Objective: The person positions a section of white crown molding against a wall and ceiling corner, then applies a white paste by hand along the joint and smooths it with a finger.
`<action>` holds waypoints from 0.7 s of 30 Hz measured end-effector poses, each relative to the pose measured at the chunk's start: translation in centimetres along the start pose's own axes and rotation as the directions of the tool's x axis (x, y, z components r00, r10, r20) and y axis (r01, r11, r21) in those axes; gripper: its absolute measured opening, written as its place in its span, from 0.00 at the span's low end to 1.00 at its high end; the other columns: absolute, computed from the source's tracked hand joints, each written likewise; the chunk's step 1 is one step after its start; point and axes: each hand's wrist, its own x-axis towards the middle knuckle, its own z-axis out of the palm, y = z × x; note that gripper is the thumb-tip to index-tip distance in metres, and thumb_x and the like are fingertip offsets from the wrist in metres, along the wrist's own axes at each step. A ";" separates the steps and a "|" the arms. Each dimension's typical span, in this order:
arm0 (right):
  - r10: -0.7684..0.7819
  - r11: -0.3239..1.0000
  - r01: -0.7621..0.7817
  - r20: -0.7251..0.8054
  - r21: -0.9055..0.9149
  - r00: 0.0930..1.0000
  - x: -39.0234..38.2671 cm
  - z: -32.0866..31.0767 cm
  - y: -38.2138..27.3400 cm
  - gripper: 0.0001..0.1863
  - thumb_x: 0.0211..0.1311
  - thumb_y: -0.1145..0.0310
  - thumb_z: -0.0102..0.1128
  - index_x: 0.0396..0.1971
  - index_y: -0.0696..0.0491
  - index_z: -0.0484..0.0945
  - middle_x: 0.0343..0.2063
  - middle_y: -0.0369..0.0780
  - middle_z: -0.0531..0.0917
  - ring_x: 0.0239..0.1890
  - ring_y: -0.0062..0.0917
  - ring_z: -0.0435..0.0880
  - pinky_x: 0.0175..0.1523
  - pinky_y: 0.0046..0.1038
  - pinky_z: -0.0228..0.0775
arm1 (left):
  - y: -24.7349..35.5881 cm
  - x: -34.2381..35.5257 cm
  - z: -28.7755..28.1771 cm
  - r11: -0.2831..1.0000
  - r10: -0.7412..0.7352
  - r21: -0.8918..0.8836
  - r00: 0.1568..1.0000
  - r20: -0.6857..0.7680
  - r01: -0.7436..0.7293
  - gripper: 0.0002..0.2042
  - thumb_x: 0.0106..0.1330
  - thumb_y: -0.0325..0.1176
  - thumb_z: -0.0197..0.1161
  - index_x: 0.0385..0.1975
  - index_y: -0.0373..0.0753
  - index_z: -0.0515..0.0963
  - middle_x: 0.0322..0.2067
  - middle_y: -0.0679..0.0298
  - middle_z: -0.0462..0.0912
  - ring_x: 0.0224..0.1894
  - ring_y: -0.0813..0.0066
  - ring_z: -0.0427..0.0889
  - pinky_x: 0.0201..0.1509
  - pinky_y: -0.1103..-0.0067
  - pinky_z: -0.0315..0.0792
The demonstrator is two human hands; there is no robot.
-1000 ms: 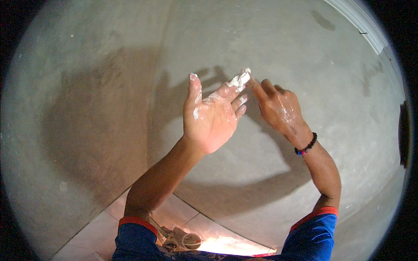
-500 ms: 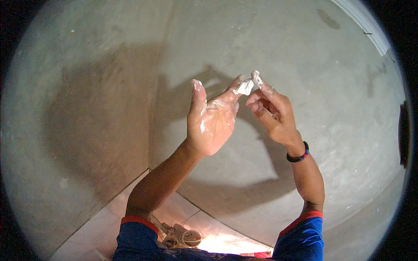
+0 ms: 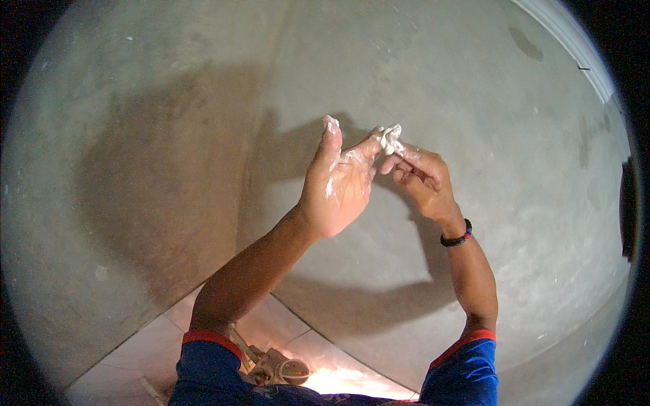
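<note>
Facing me palm-first, the bare left hand (image 3: 337, 189) is flat and released, thumb spread upward, fingers stretched off to the right; white smears mark its thumb and palm. From my remote post I find a small, folded lump of soft-looking white paste (image 3: 391, 140) where the two hands meet, between the left fingertips and the index finger of the bare right hand (image 3: 430, 189). That hand has its other fingers loosely curled; I cannot tell whether it pinches the paste or merely carries it. A dark beaded bracelet (image 3: 457, 239) with a bit of red circles the right wrist. Short blue sleeves (image 3: 464, 369) with red cuffs cover both upper arms. Behind is a patchy grey plastered wall (image 3: 542, 203), meeting another at a corner, with broad dark shadows (image 3: 149, 176) cast across both. Low in view, pale floor tiles (image 3: 128, 348) glare bright; a beige object with a round rim (image 3: 295, 371) sits on them, its kind unclear to me.
</note>
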 end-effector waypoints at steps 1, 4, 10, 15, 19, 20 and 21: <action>0.039 0.998 -0.040 0.019 0.053 0.999 -0.1 0.2 0.1 0.27 0.54 0.83 0.48 0.57 0.55 0.74 0.31 0.41 0.81 0.24 0.15 0.70 0.28 0.17 0.62 | 0.4 0.0 -0.7 0.999 -0.026 -0.028 0.998 0.065 0.027 0.46 0.66 0.70 0.30 0.66 0.29 0.57 0.61 0.66 0.63 0.65 0.75 0.52 0.71 0.77 0.35; 0.230 0.820 -0.248 0.101 0.515 0.968 -0.3 0.6 0.7 0.25 0.54 0.82 0.49 0.54 0.57 0.76 0.31 0.44 0.82 0.18 0.15 0.67 0.23 0.17 0.58 | 1.8 -0.1 -2.4 0.997 -0.080 0.006 0.992 -0.096 0.081 0.46 0.66 0.70 0.31 0.66 0.29 0.56 0.62 0.63 0.63 0.65 0.71 0.54 0.71 0.76 0.38; 0.273 0.635 -0.250 0.091 0.731 0.958 4.3 -1.2 0.4 0.24 0.60 0.77 0.48 0.59 0.55 0.69 0.34 0.45 0.79 0.16 0.15 0.65 0.18 0.15 0.61 | 10.3 0.2 -10.3 0.696 0.542 0.667 0.804 -0.244 -0.267 0.35 0.71 0.58 0.42 0.66 0.34 0.57 0.63 0.54 0.63 0.66 0.61 0.62 0.69 0.66 0.52; 0.276 0.734 -0.217 0.009 0.643 0.961 15.0 -3.6 1.0 0.26 0.66 0.72 0.45 0.65 0.52 0.60 0.39 0.42 0.77 0.22 0.14 0.67 0.20 0.12 0.62 | 20.5 -1.4 -9.0 -0.332 0.726 0.923 0.572 0.382 -0.195 0.28 0.68 0.46 0.54 0.63 0.37 0.62 0.62 0.51 0.66 0.61 0.54 0.67 0.65 0.63 0.60; 0.233 0.919 -0.193 -0.078 0.345 0.969 26.8 -5.0 1.9 0.27 0.69 0.70 0.42 0.68 0.52 0.54 0.41 0.40 0.79 0.24 0.15 0.68 0.22 0.13 0.63 | 28.9 -3.8 -10.3 -0.904 0.361 0.428 0.546 0.756 0.003 0.30 0.63 0.45 0.59 0.62 0.38 0.63 0.60 0.49 0.66 0.61 0.49 0.66 0.65 0.62 0.59; 0.213 0.944 -0.187 -0.072 0.271 0.974 29.4 -4.9 2.5 0.28 0.68 0.70 0.43 0.68 0.52 0.53 0.41 0.40 0.79 0.25 0.15 0.68 0.22 0.14 0.63 | 30.1 -4.5 -10.7 -0.921 0.333 0.388 0.574 0.748 0.029 0.30 0.62 0.45 0.60 0.62 0.38 0.63 0.60 0.48 0.66 0.61 0.48 0.66 0.65 0.61 0.59; 0.199 0.964 -0.182 -0.073 0.193 0.977 31.5 -5.2 3.1 0.29 0.68 0.71 0.43 0.69 0.53 0.52 0.41 0.40 0.79 0.25 0.15 0.69 0.22 0.14 0.63 | 30.7 -4.6 -11.4 -0.933 0.302 0.360 0.586 0.752 0.018 0.31 0.61 0.44 0.61 0.62 0.39 0.64 0.60 0.48 0.66 0.61 0.48 0.65 0.65 0.61 0.59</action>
